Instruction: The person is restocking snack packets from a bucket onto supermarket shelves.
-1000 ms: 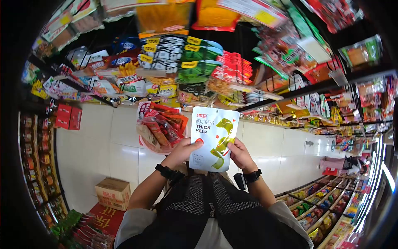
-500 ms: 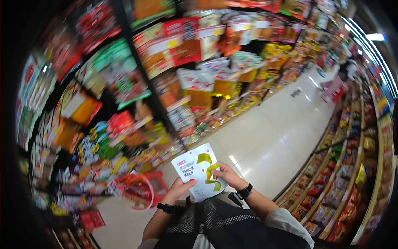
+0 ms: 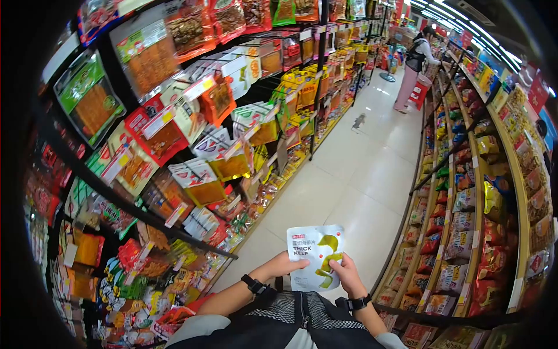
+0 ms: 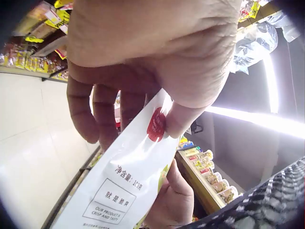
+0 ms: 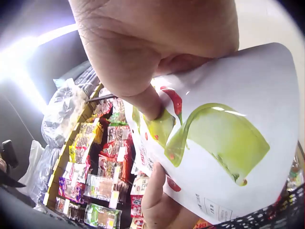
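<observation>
A white pouch printed "THICK KELP" (image 3: 314, 273) is held upright in front of the torso, its printed front toward the head view. The left hand (image 3: 280, 266) grips its left edge, thumb on the front. On the right edge, the right hand (image 3: 349, 276) pinches it with the thumb beside the green kelp picture. In the left wrist view the left thumb presses by a red spot on the pouch (image 4: 124, 176), fingers behind. The right wrist view shows the right thumb on the pouch (image 5: 228, 138), with the left hand (image 5: 164, 205) at the far edge.
Hanging snack packets (image 3: 157, 131) fill the shelves on the left. Sloped shelves of bagged snacks (image 3: 459, 232) line the right. A tiled floor aisle (image 3: 331, 192) runs between them, where a person in pink trousers (image 3: 407, 87) stands by a red basket (image 3: 419, 93).
The head view has swung from the near shelf and floor basket to look along the aisle. Both hands still hold the pouch, which now appears lower and right of its earlier place.
</observation>
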`<state>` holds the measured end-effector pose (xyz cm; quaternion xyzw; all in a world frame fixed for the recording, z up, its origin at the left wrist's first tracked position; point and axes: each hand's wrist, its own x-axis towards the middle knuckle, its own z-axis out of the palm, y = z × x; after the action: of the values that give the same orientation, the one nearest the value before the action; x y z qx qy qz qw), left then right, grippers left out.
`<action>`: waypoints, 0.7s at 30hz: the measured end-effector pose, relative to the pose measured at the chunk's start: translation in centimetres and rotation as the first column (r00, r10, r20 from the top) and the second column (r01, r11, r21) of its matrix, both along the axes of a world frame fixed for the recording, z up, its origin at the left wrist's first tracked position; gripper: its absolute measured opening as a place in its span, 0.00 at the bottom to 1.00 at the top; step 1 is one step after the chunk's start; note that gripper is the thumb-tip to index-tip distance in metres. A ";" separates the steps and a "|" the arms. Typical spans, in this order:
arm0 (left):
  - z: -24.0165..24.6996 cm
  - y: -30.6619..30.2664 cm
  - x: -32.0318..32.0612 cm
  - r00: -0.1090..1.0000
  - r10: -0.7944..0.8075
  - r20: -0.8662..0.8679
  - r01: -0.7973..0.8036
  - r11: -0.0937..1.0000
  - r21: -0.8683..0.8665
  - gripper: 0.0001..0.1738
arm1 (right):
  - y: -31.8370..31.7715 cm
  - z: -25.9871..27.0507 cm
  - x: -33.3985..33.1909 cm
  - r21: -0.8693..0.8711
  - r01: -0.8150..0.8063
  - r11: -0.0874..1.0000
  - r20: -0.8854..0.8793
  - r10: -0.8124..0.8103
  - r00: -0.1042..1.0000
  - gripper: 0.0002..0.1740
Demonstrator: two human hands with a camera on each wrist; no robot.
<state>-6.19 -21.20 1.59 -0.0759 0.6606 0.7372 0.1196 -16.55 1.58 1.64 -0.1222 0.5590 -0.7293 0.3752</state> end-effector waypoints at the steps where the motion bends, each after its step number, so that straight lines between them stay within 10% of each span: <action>1: -0.2 0.1 -1.7 0.999 -0.044 -0.017 0.043 0.999 -0.023 0.21 | 0.5 0.1 -0.7 0.009 0.040 0.999 -0.007 -0.040 0.999 0.19; 10: -0.8 -5.7 -15.1 0.992 -0.074 -0.102 0.061 0.990 -0.125 0.23 | -4.8 0.1 -12.6 0.026 0.151 0.988 -0.011 -0.151 0.988 0.17; 21: 7.2 -21.6 -23.0 0.793 0.576 -0.198 -0.536 0.814 0.224 0.15 | -27.6 7.4 -27.6 0.069 -0.189 0.980 -0.231 0.200 0.952 0.17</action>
<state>-29.17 -42.75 8.83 -0.1617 0.5588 0.7924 -0.1836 -44.11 -26.04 9.08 -0.2541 0.6014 -0.6560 0.3787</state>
